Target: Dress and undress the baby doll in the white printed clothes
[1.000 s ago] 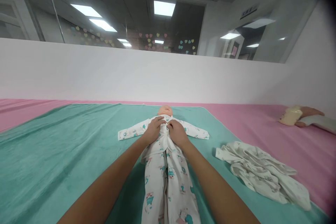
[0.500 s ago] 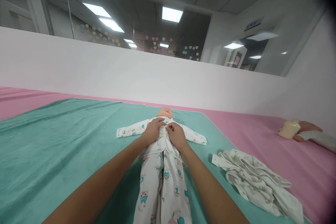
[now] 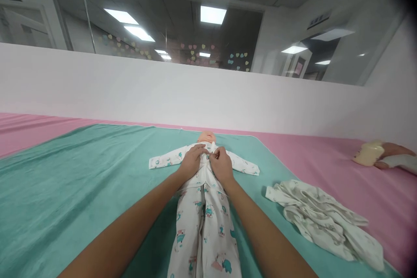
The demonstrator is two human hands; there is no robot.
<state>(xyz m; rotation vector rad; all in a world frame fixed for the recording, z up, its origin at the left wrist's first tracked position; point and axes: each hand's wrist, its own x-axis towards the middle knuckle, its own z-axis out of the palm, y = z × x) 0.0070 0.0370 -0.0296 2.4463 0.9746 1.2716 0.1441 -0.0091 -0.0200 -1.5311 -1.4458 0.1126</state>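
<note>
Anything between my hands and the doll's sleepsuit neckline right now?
Nothing visible. The left hand and right hand lie on the sleepsuit chest, fingers at the neckline below the doll's head. The crumpled garment lies apart, to the right.

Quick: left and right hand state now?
Left hand: closed, pinching the sleepsuit front on the doll.
Right hand: closed, pinching the same sleepsuit front.
</note>
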